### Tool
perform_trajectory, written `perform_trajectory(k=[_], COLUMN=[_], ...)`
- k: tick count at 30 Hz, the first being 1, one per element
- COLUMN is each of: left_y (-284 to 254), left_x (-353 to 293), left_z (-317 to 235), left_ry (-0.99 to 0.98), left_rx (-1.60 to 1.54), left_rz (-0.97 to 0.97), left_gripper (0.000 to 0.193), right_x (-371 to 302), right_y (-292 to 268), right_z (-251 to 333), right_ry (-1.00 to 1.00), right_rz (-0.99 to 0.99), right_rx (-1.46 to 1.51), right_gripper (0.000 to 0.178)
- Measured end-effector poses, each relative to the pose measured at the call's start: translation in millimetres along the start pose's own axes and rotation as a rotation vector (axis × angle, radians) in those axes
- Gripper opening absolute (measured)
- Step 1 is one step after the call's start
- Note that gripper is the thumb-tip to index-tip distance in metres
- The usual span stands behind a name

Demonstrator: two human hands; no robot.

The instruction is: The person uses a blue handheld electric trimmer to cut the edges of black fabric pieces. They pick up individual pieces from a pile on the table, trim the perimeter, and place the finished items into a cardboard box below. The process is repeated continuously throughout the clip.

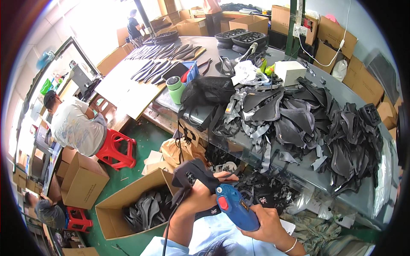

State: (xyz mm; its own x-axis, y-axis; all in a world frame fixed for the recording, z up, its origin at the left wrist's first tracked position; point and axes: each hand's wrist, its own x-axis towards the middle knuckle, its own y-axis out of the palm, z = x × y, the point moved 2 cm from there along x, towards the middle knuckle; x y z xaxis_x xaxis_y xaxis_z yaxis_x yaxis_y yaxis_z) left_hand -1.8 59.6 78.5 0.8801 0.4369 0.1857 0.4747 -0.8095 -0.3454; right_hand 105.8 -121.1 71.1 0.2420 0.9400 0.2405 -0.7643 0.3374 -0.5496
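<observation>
My left hand (201, 197) is closed around a dark, padded, curved piece (191, 173), lifted in front of my body. In my right hand (268, 224) is a blue handheld power tool (239, 210) with a red button, its head close to the left hand's fingers and the dark piece. What the tool's tip touches is hidden. Past my left forearm runs a thin black cord (167, 228). Below and to the left stands an open cardboard box (112, 205) holding several black curved pieces (149, 209). A large heap of similar black molded pieces (299, 115) with ragged trimmings covers the table on the right.
On the grey table (200, 113) are a green bottle (174, 89), a black mesh bag (209, 91), a blue bin (193, 70) and a white box (290, 72). A person (79, 123) sits at left on a red stool (117, 149). Fabric scraps hang off the table's near edge.
</observation>
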Motion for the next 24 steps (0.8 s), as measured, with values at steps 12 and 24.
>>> perform_trajectory(k=[12,24], left_y=[28.7,40.7], left_x=[-19.4,14.9], left_z=[57.7,5.0], left_ry=[-0.146,0.141], left_rx=[-0.043,-1.193], left_rz=[0.213,-0.448], left_gripper=[0.03,0.064], right_x=[12.2,16.9], right_y=[-16.0,2.1], right_z=[20.3,9.7], right_ry=[-0.028,-0.027], right_rz=[-0.008,-0.084], right_rx=[0.125,0.076], right_gripper=[0.046,0.048])
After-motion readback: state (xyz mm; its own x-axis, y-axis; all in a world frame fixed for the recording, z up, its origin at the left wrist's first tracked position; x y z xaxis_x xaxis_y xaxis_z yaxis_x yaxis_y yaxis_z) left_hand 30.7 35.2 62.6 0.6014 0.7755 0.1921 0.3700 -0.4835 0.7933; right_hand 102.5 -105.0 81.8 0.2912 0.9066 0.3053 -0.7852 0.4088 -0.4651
